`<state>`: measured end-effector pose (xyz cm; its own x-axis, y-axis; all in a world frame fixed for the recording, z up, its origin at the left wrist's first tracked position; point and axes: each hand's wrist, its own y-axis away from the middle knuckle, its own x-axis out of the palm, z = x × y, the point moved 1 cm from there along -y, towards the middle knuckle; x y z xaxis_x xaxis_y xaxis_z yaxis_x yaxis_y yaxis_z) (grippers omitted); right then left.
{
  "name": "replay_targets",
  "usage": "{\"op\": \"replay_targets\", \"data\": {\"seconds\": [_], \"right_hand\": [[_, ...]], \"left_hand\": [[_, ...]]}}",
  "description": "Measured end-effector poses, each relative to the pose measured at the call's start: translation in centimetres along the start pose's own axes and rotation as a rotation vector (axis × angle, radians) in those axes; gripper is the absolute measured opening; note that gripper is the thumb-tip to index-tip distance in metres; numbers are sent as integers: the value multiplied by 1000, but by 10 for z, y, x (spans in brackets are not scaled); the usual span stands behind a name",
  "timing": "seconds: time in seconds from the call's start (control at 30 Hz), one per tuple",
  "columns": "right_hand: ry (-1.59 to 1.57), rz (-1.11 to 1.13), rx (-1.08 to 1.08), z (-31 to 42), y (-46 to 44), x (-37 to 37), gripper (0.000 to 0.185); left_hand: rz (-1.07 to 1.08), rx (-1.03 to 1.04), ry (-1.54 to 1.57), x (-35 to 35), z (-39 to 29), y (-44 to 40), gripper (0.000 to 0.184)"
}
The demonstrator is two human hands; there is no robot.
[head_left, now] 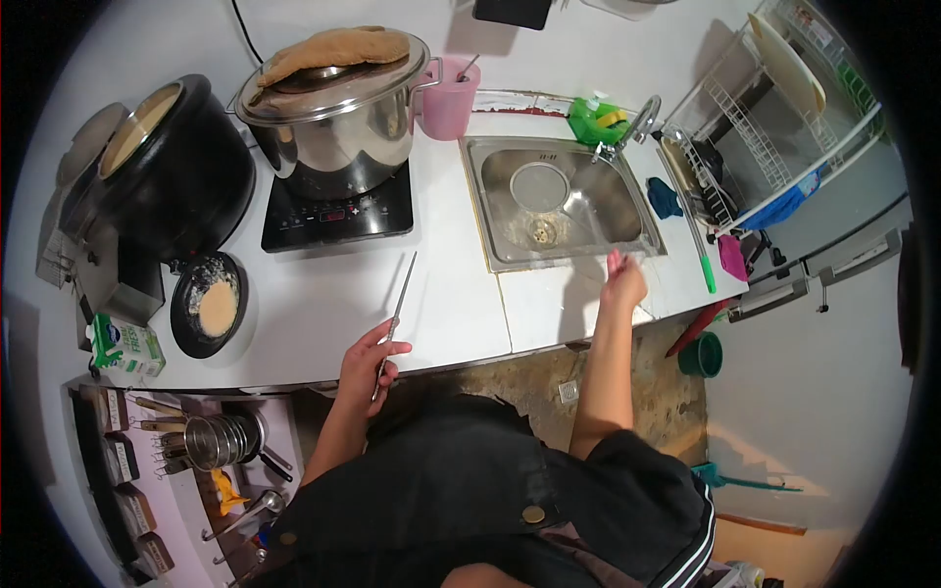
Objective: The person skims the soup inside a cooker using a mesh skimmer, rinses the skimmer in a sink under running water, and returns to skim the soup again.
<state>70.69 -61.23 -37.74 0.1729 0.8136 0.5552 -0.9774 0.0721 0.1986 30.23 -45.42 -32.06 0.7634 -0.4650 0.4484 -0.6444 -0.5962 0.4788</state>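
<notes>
My left hand (369, 365) is closed around a thin metal utensil (401, 299) with a patterned handle. Its tip points up and away over the white counter (451, 314); its exact kind is hard to make out. My right hand (624, 281) is over the front edge of the steel sink (480, 220). Its fingers look curled but are blurred, and I cannot tell whether anything is between them. Inside the sink lies a round strainer-like disc (540, 186) near the drain, below the faucet (642, 127).
A lidded steel pot (343, 147), topped by a brown cloth mitt (333, 51), stands on a black induction cooker (377, 216). To the left are a large black pot (181, 176), a black bowl (181, 318) and a green carton (127, 345). A dish rack (755, 137) stands right.
</notes>
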Motion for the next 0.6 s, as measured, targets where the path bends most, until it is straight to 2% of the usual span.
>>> {"op": "replay_targets", "data": {"seconds": [0.03,0.07,0.1,0.13,0.2,0.23,0.27,0.3,0.33,0.37,0.5,0.6], "right_hand": [[-169,27,206,-2,7,-13,16],[-187,285,213,-17,2,-38,16],[103,384,53,-31,1,-56,18],[-355,223,416,-18,32,-47,20],[-332,287,520,-15,67,-46,26],[-394,386,603,-6,95,-33,37],[-427,685,653,-1,114,-21,51],[-386,911,642,-2,126,-12,62],[-186,949,580,11,152,11,66],[-131,1040,523,10,157,21,69],[57,1013,151,17,193,97,70],[179,1091,-140,17,201,154,57]], "left_hand": [[-30,-22,-14,-1,0,1,41],[-64,-40,-23,-2,1,3,42],[-83,-16,-1,-6,1,5,42],[-51,-5,59,-13,2,8,42],[-19,26,122,-23,-2,18,42],[-67,79,150,-30,-4,22,42],[12,78,190,-37,-4,25,42],[95,73,221,-45,-5,30,42],[142,95,241,-57,-4,32,41],[108,118,250,-65,-9,39,41],[157,168,227,-97,-33,55,38],[166,243,199,-136,-45,63,37]]}}
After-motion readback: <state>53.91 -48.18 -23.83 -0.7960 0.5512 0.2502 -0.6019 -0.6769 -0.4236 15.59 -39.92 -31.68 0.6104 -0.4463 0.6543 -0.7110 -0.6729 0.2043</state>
